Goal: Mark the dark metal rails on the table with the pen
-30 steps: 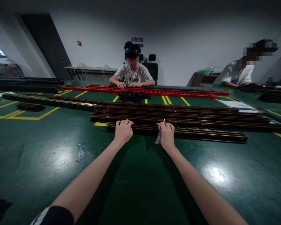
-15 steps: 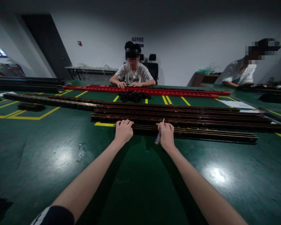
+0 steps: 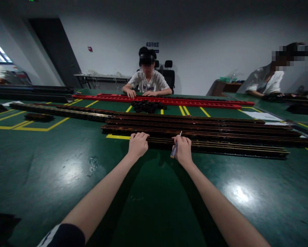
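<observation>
My left hand (image 3: 138,145) curls its fingers over the left end of a long dark strip (image 3: 233,148) with gold-coloured edges, the nearest in a row. Further right, my right hand (image 3: 184,149) rests against the same strip and grips a slim screwdriver (image 3: 173,152) with a translucent handle. Its metal shaft points up and away from me, above the fingers. Just behind lies a bundle of similar long strips (image 3: 220,129), side by side on the green table (image 3: 154,202). The fingertips of both hands are partly hidden.
Red slotted rails (image 3: 164,100) lie across the far side, with a heap of black parts (image 3: 146,107) before them. A co-worker (image 3: 147,82) sits opposite; another person (image 3: 267,80) is at the right. White paper (image 3: 261,115) and a small dark bundle (image 3: 39,117) lie on the table.
The nearest strip has slid slightly to the right relative to the bundle behind it. The whole view has shifted a little; both hands keep nearly the same pose.
</observation>
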`<state>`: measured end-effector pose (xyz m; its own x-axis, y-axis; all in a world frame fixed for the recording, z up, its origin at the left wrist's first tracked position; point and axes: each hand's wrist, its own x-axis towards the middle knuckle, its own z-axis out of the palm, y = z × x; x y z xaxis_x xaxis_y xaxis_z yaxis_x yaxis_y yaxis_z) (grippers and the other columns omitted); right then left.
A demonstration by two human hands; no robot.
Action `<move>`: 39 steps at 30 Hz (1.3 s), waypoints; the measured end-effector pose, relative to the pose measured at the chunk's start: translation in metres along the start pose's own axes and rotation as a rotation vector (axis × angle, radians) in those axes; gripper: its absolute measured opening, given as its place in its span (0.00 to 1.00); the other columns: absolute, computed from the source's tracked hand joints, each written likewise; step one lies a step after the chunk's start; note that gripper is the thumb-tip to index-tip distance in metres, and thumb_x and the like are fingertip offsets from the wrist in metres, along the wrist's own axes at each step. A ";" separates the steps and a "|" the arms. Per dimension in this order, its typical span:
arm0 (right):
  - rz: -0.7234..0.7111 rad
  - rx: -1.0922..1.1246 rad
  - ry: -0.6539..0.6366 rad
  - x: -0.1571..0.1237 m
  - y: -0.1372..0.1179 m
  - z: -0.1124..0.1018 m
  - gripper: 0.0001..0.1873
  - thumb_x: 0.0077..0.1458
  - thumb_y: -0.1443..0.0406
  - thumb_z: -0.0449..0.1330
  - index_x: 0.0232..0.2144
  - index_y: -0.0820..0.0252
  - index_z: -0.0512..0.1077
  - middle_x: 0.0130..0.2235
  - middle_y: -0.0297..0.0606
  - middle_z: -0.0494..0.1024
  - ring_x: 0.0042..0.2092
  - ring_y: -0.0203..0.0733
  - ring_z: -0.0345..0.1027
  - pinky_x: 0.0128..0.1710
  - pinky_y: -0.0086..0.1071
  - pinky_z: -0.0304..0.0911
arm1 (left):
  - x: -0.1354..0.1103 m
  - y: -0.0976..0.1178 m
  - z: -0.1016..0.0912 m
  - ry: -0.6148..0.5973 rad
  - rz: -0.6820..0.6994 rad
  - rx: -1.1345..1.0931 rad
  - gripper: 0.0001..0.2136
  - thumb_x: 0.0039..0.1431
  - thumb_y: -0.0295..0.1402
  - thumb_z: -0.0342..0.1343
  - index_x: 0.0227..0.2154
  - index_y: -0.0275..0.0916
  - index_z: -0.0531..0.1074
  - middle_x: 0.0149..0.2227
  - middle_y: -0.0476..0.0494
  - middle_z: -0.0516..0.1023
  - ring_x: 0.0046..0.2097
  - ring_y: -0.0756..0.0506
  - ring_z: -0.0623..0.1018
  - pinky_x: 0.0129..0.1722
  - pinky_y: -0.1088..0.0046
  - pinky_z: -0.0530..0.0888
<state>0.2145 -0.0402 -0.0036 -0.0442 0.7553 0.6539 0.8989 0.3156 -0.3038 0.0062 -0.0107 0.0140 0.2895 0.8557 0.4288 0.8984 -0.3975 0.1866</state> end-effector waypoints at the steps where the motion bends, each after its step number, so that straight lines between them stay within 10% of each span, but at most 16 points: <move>1: 0.010 -0.001 0.001 0.000 0.001 0.000 0.13 0.41 0.76 0.50 0.28 0.55 0.55 0.38 0.42 0.78 0.38 0.47 0.66 0.47 0.41 0.52 | 0.000 0.000 0.000 0.011 -0.005 -0.015 0.18 0.57 0.24 0.41 0.45 0.36 0.73 0.47 0.39 0.77 0.48 0.42 0.73 0.52 0.58 0.61; 10: 0.095 0.022 0.044 0.000 0.006 0.000 0.13 0.41 0.76 0.50 0.27 0.55 0.54 0.36 0.41 0.78 0.37 0.48 0.65 0.43 0.39 0.53 | 0.004 -0.006 -0.001 0.184 -0.283 -0.169 0.13 0.59 0.28 0.41 0.37 0.40 0.72 0.44 0.43 0.76 0.48 0.41 0.72 0.49 0.61 0.64; 17: 0.126 0.018 0.039 -0.001 0.007 -0.001 0.12 0.41 0.75 0.49 0.28 0.55 0.54 0.37 0.41 0.78 0.39 0.49 0.64 0.42 0.39 0.52 | 0.008 -0.012 0.000 0.093 -0.579 -0.203 0.10 0.61 0.34 0.43 0.34 0.39 0.69 0.40 0.39 0.76 0.44 0.40 0.75 0.47 0.61 0.68; 39: 0.185 0.138 0.111 0.003 0.003 -0.014 0.12 0.37 0.72 0.48 0.28 0.56 0.57 0.34 0.39 0.77 0.38 0.49 0.66 0.41 0.42 0.55 | 0.002 -0.017 -0.005 0.070 -0.552 -0.495 0.11 0.60 0.28 0.43 0.36 0.40 0.71 0.26 0.47 0.75 0.25 0.48 0.73 0.27 0.73 0.68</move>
<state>0.2231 -0.0454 0.0073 0.1705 0.7424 0.6480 0.8189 0.2590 -0.5122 -0.0098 -0.0043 0.0157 -0.1974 0.9577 0.2092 0.6482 -0.0325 0.7608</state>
